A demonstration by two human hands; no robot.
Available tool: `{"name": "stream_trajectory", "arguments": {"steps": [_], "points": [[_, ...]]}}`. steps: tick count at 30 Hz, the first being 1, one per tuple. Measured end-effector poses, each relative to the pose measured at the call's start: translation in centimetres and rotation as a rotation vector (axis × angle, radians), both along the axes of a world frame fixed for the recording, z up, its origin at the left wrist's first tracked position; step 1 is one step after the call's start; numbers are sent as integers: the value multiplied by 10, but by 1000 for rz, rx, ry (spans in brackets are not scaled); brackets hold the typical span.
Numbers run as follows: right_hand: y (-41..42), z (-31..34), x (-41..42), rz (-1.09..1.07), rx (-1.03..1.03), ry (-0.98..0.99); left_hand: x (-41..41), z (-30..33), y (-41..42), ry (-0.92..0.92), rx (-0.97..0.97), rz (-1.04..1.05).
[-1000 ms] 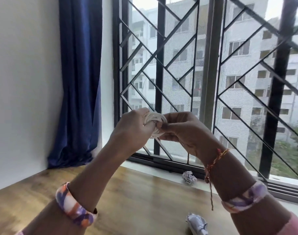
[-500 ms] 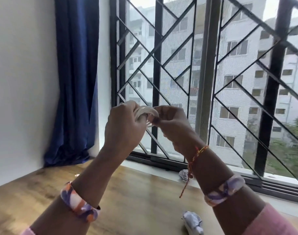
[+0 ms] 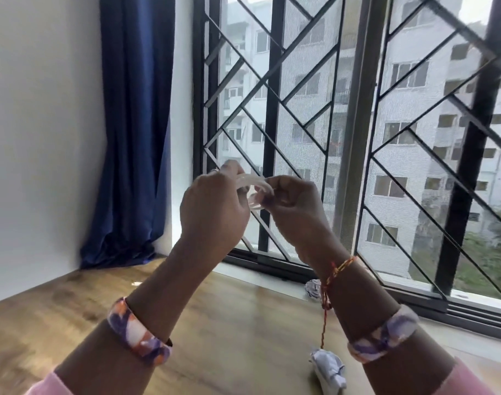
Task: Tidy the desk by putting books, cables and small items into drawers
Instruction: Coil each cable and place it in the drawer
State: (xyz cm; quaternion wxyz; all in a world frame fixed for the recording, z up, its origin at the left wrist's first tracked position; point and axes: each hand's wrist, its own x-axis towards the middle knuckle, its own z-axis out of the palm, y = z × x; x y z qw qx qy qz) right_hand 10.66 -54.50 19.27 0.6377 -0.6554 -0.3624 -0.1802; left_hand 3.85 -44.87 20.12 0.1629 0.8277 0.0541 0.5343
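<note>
Nothing here is showing any writing I can read. The crumpled paper ball (image 3: pixel 327 369) lying on the wooden surface (image 3: pixel 229 323) is carrying faint bluish marks, too blurred to make out, and the patterned wristbands (image 3: pixel 138 333) are showing only colour swirls, no letters or numbers.

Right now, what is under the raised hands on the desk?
Two crumpled paper balls: one near the front edge, one by the window sill, partly hidden behind the right wrist. Bare wooden desk otherwise.
</note>
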Motion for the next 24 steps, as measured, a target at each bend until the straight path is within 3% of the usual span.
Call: {"name": "stream_trajectory", "arguments": {"steps": [3,9,13,18,24], "points": [[-3,-7,2,27,21,24,2,3,8,143,-21,-148],[-5,-5,-3,135,46,53,3,0,8,79,66,-200],[-6,-5,-6,183,56,67,2,4,14,136,66,-219],[-10,-12,-2,156,-19,98,3,1,15,194,102,-209],[-23,-21,3,230,-141,201,0,5,26,329,178,-368]]}}
